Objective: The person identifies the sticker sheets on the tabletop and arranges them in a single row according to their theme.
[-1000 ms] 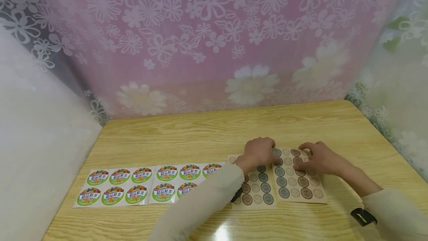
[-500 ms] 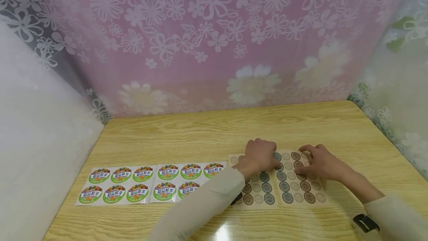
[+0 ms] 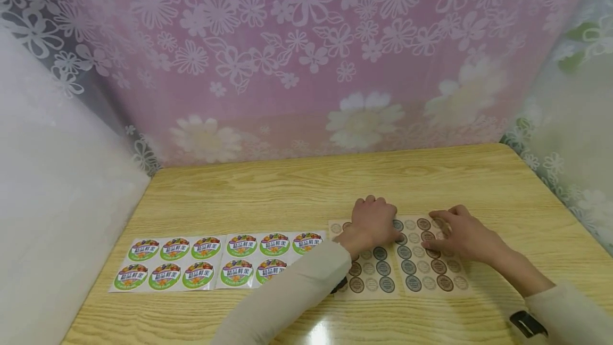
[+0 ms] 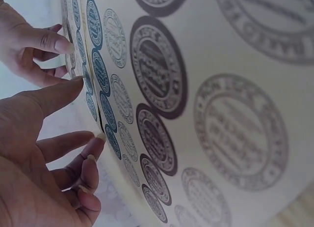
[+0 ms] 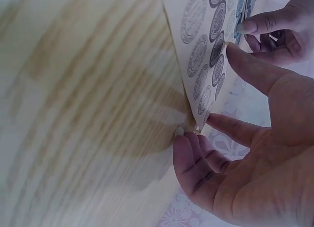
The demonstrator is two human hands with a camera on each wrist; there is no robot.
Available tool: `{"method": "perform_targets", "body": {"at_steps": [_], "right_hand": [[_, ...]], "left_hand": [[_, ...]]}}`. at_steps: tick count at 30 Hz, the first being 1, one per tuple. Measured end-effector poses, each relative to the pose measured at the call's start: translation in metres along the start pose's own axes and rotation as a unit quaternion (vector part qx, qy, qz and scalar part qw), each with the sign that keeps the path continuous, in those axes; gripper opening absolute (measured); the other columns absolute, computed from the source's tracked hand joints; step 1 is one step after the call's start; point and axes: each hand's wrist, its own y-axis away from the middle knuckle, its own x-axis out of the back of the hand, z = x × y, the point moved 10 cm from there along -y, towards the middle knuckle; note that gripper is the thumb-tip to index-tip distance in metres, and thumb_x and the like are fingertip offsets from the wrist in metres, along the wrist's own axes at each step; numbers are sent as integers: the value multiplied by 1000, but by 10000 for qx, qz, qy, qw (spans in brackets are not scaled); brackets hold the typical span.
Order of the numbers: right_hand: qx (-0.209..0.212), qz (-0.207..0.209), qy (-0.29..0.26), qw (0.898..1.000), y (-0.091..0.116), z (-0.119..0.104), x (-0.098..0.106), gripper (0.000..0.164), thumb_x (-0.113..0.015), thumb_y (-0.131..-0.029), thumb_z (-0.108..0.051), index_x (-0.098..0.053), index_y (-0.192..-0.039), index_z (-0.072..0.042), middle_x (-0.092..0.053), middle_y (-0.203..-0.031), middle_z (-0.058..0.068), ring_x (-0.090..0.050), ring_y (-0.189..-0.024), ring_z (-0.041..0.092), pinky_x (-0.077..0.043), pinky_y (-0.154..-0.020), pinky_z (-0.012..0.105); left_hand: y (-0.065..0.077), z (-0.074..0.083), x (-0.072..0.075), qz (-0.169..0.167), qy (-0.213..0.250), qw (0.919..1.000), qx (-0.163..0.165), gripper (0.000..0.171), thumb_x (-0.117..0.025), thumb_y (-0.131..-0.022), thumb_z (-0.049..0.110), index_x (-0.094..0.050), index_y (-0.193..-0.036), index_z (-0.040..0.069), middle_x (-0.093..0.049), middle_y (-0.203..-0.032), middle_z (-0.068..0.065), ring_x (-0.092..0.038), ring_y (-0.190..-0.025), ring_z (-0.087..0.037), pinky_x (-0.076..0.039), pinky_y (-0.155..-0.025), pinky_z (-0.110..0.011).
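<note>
Two beige sheets of round stickers lie side by side on the table: a left sticker sheet (image 3: 369, 284) and a right sticker sheet (image 3: 421, 268). My left hand (image 3: 375, 222) is over the far part of the left sheet. In the left wrist view its thumb (image 4: 66, 94) touches down near the seam, with the index fingertip at the far end. My right hand (image 3: 466, 236) is at the right sheet. Its thumb (image 5: 250, 70) presses on the stickers, and the index finger (image 5: 233, 128) touches the far edge near a corner.
Two white sheets of fruit stickers, a left one (image 3: 165, 262) and a right one (image 3: 249, 260), continue the row to the left. The wooden table (image 3: 268, 190) meets a pink flowered curtain (image 3: 287, 68) at the back. White cloth (image 3: 62, 174) hangs at left.
The right sticker sheet has shifted slightly right and toward the near side, with the right hand following it. The left hand stays nearly in place. The head view has drifted a little.
</note>
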Motion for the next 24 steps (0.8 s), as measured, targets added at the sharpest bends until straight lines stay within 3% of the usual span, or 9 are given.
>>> {"method": "perform_targets", "body": {"at_steps": [4,8,13,19,24], "right_hand": [[-40,19,89,10000,1,0,-1,83,-71,-78,-55,-50,-131,7,-45,-107,28,-55,-79,32,-46,-56,41],[-61,17,167,9998,2,-1,1,83,-65,-82,-58,-49,-133,5,-44,-114,32,-52,-91,46,-46,-62,51],[-56,36,91,9999,1,1,6,79,-58,-88,-58,-47,-135,5,-38,-125,38,-37,-108,59,-39,-72,65],[379,341,198,9985,-5,-2,17,66,-57,-95,-43,-47,-135,7,-36,-133,39,-32,-120,56,-26,-91,66],[537,686,383,9955,-8,-3,29,63,-54,-97,-44,-45,-139,2,-31,-140,38,-29,-121,60,-25,-93,69]], "left_hand": [[7,-6,2,-29,-112,9999,91,40,-62,-83,62,-64,-110,33,-54,-98,8,-45,-89,-13,-39,-85,-34],[16,-21,10,25,-134,9997,220,52,-56,-87,61,-55,-131,34,-52,-113,8,-46,-99,-13,-38,-87,-33],[30,-57,24,239,159,9990,357,52,-54,-92,55,-51,-138,30,-50,-123,4,-46,-111,-17,-39,-92,-38],[53,-109,44,1012,640,9921,365,45,-55,-95,44,-55,-135,22,-53,-129,0,-49,-117,-23,-41,-93,-43],[71,-145,57,1619,809,9829,354,44,-59,-94,39,-57,-132,17,-54,-128,-4,-51,-116,-26,-44,-91,-46]]}}
